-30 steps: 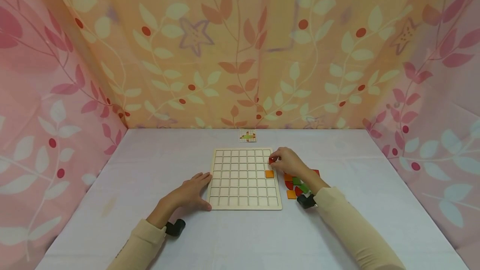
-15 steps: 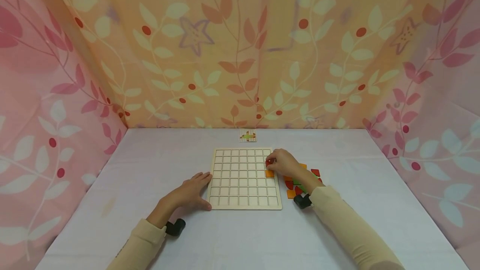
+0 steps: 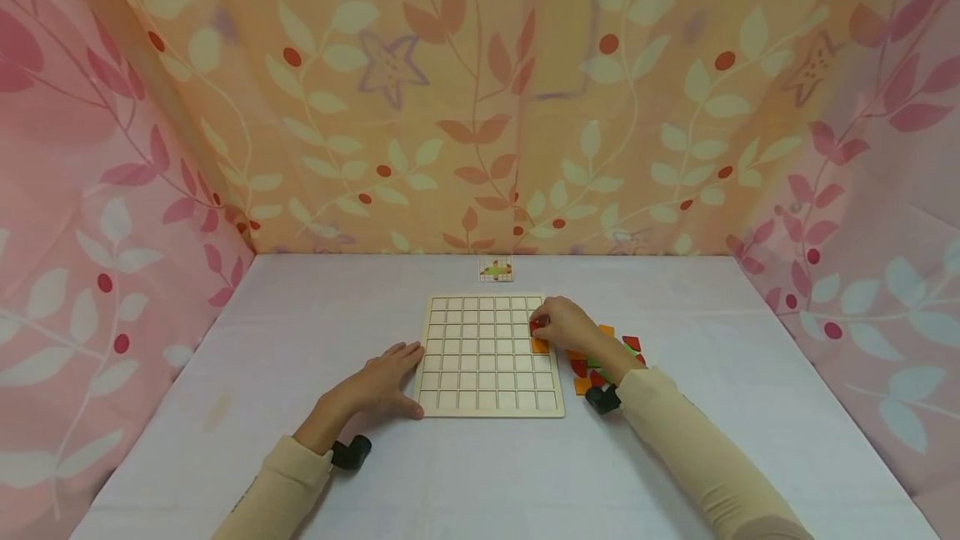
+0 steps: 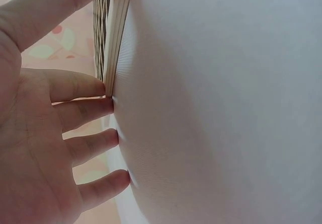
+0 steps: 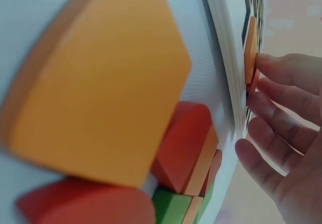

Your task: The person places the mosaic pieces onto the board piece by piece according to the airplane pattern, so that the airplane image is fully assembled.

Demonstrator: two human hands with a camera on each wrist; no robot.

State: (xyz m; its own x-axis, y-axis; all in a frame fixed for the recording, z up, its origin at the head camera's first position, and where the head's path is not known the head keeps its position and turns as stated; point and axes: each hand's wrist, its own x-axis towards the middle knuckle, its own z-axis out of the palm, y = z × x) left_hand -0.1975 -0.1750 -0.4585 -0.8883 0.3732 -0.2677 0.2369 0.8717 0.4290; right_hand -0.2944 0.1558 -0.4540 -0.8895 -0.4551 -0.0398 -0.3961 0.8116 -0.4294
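Note:
A pale wooden grid board lies flat on the white-covered table. My left hand rests at its left side, fingers spread and fairly straight; in the left wrist view, fingertips touch the table and the board's edge. At the board's right column, my right hand pinches a small red tile, partly covered by the fingers. Just in front of it, an orange square tile sits in a cell. The right wrist view has the thumb against this orange tile and another finger at the red tile.
Loose red, green and orange tiles, among them an orange one, lie right of the board, partly under my right forearm. A small pattern card lies behind the board. Patterned cloth walls enclose the table's back and sides.
My right hand has moved slightly left, bringing the red tile from the board's right edge over the cell behind the orange tile. In the last half second it has barely moved. The left hand stays put.

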